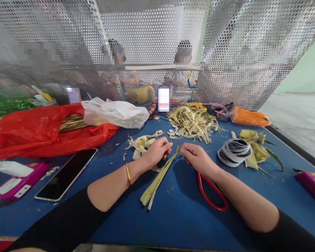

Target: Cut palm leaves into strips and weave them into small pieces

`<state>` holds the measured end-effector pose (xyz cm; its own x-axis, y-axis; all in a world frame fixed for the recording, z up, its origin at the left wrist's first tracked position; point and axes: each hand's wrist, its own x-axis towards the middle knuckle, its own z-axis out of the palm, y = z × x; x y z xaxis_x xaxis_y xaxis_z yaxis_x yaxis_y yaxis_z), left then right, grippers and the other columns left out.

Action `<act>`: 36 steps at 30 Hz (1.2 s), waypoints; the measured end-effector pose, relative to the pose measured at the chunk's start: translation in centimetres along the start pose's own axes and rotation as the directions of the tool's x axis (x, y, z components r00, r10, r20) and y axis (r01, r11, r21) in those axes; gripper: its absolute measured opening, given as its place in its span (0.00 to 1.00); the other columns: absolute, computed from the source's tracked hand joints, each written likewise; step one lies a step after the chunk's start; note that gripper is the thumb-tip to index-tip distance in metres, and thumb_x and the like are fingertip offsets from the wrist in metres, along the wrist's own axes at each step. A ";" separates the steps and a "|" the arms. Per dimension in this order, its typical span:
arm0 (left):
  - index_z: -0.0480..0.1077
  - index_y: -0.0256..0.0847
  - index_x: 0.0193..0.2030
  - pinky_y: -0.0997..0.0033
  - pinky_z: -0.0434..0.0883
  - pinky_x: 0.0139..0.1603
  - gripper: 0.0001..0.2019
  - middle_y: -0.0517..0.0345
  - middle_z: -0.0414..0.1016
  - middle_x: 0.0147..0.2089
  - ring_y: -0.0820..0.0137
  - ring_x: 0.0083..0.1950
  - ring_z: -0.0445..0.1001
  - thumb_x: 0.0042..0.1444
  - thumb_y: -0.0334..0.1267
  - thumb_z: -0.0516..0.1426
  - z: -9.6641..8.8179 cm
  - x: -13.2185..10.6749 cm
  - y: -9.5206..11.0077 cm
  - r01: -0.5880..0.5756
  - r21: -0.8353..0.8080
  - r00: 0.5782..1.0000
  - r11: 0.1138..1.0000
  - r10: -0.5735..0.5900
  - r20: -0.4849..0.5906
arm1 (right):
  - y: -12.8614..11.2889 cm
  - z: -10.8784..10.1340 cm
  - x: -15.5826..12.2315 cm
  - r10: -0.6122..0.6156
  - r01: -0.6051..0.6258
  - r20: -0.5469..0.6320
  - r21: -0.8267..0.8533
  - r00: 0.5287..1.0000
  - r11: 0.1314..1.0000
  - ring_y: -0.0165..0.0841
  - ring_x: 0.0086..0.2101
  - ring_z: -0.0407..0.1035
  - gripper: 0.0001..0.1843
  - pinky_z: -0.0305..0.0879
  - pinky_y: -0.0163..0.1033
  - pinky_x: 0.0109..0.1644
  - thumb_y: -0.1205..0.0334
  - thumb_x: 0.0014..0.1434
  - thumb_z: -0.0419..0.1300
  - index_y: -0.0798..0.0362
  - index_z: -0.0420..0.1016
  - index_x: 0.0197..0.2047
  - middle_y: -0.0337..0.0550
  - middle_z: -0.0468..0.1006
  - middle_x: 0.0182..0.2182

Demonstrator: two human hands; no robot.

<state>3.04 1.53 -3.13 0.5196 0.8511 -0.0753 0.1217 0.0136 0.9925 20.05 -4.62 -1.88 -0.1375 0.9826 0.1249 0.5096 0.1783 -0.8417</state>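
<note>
Between my hands lies a slim bundle of pale green husk strips (159, 180), its narrow tip at my fingers and its wider end slanting toward me on the table. My left hand (159, 152) is closed in a pinch just left of that tip. On the other side my right hand (195, 156) pinches too, its fingertips at the tip. Fine thread shows faintly there; how it passes through the fingers is hard to make out. A white thread spool (234, 152) sits right of my right hand. Red-handled scissors (212, 196) lie partly hidden beneath my right wrist.
Husk scraps (193, 122) are heaped ahead, with loose husks (258, 150) beyond the spool. A red plastic bag (34, 129), white bag (118, 113), dark phone (67, 175) and purple device (19, 180) occupy the left. A perforated screen (152, 35) stands behind; people sit beyond it.
</note>
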 end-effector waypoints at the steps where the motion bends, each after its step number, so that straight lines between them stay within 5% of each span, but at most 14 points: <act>1: 0.57 0.41 0.27 0.79 0.59 0.21 0.09 0.67 0.66 0.22 0.81 0.18 0.60 0.57 0.35 0.53 0.0 0.0 0.0 0.004 0.005 1.000 1.000 -0.004 -0.003 | 0.2 0.0 0.0 0.007 -0.007 0.003 0.003 1.000 1.000 0.27 0.22 0.54 0.15 0.51 0.34 0.28 0.60 0.59 0.49 0.50 0.55 0.21 0.32 0.59 0.17; 10: 0.60 0.40 0.26 0.80 0.56 0.21 0.10 0.66 0.67 0.22 0.81 0.19 0.60 0.57 0.38 0.54 0.0 0.0 -0.3 0.117 -0.025 0.993 0.993 -0.117 -0.020 | 0.7 0.3 0.0 0.056 -0.063 0.065 0.120 0.996 0.991 0.27 0.21 0.58 0.15 0.55 0.34 0.28 0.57 0.60 0.51 0.50 0.60 0.22 0.32 0.65 0.16; 20: 0.72 0.35 0.30 0.81 0.60 0.23 0.08 0.61 0.72 0.26 0.82 0.21 0.63 0.46 0.35 0.65 0.4 -0.5 0.2 0.332 -0.256 0.943 0.908 -0.325 0.070 | -0.2 -0.4 0.1 -0.028 0.046 -0.100 0.183 0.995 0.982 0.28 0.26 0.60 0.15 0.57 0.35 0.32 0.54 0.58 0.57 0.53 0.71 0.24 0.36 0.66 0.23; 24: 0.74 0.34 0.31 0.79 0.61 0.24 0.07 0.59 0.74 0.27 0.81 0.22 0.65 0.45 0.35 0.66 0.6 -0.7 0.3 0.306 -0.253 0.952 0.918 -0.295 0.082 | -0.2 -0.4 0.1 -0.022 0.033 -0.053 0.226 0.998 0.974 0.28 0.25 0.60 0.15 0.57 0.34 0.31 0.53 0.57 0.58 0.53 0.73 0.25 0.36 0.67 0.22; 30: 0.73 0.35 0.27 0.77 0.62 0.25 0.09 0.60 0.72 0.24 0.78 0.23 0.65 0.47 0.40 0.64 0.8 -1.0 0.3 0.123 -0.021 0.979 0.992 -0.118 0.167 | -0.4 0.1 0.0 -0.045 0.038 0.015 0.322 0.999 0.946 0.31 0.30 0.67 0.13 0.63 0.37 0.37 0.55 0.58 0.59 0.54 0.76 0.28 0.40 0.75 0.26; 36: 0.70 0.37 0.29 0.76 0.63 0.27 0.09 0.62 0.71 0.26 0.77 0.24 0.65 0.52 0.41 0.60 0.7 -1.0 0.0 -0.026 0.037 0.986 0.999 0.019 0.168 | 0.7 0.2 0.3 0.061 -0.027 -0.068 0.415 0.996 0.909 0.28 0.26 0.65 0.15 0.63 0.36 0.34 0.63 0.55 0.57 0.53 0.74 0.46 0.33 0.69 0.26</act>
<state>3.11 0.38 -3.12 0.6568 0.7507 -0.0714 0.1396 -0.0280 0.9898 20.18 -4.23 -2.55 -0.0481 0.9929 0.1092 0.1146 0.1141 -0.9868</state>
